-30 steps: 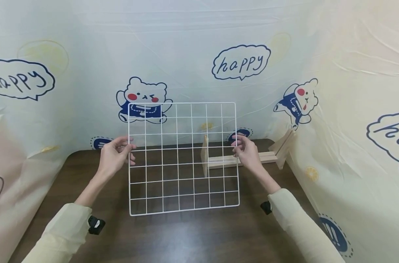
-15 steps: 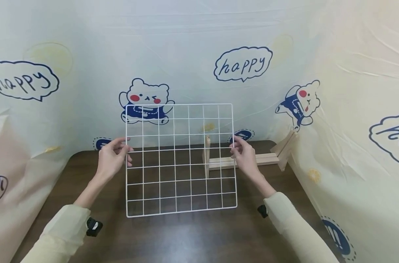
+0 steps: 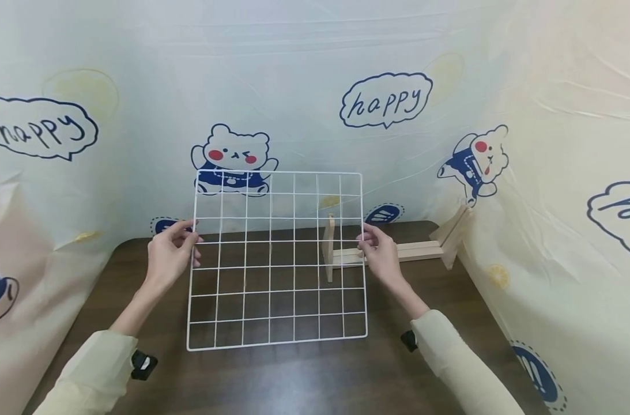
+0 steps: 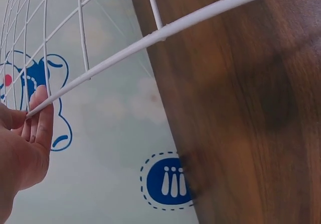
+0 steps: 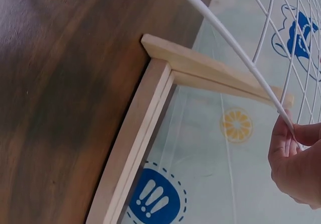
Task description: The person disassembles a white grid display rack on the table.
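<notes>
A white wire grid panel (image 3: 270, 266) is held up in front of the person, nearly upright over the table. The left hand (image 3: 168, 253) pinches its left side rod between thumb and fingers. On the opposite side, the right hand (image 3: 381, 253) pinches the right rod at about the same height. In the left wrist view the thumb and fingers of the left hand (image 4: 30, 143) close round the thick edge rod. The right wrist view has the right hand (image 5: 298, 158) gripping the rod the same way.
Behind the panel, at the back right of the dark wooden table (image 3: 273, 380), stands a pale wooden stand (image 3: 421, 251) with an upright end piece at each side. A printed cloth (image 3: 315, 86) hangs around the back and sides.
The panel has come lower and a little left in the head view, its top leaning further back. Both hands have moved with it and keep their hold. The wooden stand stays put.
</notes>
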### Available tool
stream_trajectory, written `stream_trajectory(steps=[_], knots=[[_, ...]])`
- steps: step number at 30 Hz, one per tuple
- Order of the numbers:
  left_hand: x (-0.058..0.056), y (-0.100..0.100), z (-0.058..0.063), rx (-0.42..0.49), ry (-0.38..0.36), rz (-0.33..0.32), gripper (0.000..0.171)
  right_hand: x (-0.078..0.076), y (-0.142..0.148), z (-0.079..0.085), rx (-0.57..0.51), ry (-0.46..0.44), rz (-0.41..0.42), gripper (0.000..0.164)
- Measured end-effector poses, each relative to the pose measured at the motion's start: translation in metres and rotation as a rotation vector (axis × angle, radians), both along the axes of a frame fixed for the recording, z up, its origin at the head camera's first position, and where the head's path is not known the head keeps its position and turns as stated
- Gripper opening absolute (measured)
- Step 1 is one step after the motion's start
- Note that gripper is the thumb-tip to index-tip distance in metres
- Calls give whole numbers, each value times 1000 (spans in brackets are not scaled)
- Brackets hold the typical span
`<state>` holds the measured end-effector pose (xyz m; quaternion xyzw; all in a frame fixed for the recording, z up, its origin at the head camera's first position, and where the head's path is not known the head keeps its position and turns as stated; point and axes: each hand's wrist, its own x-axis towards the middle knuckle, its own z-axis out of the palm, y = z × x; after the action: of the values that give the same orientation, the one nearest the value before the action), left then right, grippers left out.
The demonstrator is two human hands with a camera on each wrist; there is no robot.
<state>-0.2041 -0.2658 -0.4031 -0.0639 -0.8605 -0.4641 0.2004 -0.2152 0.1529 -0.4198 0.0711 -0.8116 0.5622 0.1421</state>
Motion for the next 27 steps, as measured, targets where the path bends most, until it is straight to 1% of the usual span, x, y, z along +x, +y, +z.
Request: stream_trajectory(steps=[1,5,7,8,11,16,19,23,27], knots=[[1,-1,0,1,0,6,31,3,-3,3,-13,12,8,39],[5,-5,-2,6,-5,24,32,4,-8,1,-57,11,16,41],[7,-7,-2,2,-13,29,32,-2,-7,-7,-89,8,23,42],[8,-7,-2,0,-16,31,32,-5,-6,-11,-108,-5,30,43],[9,-8,-1,-9,-18,31,33,-5,-6,-11,-142,-30,71,47],[9,-14,1,-17,0,40,32,-5,-6,-11,-186,-119,152,57],[10,-20,2,-18,-5,39,33,-4,-9,-11,-219,-161,188,60],[12,-27,6,-14,-33,39,35,-2,-13,-11,-270,-193,243,64],[15,-34,11,15,-117,26,36,-1,-17,-11,-320,-241,278,67]])
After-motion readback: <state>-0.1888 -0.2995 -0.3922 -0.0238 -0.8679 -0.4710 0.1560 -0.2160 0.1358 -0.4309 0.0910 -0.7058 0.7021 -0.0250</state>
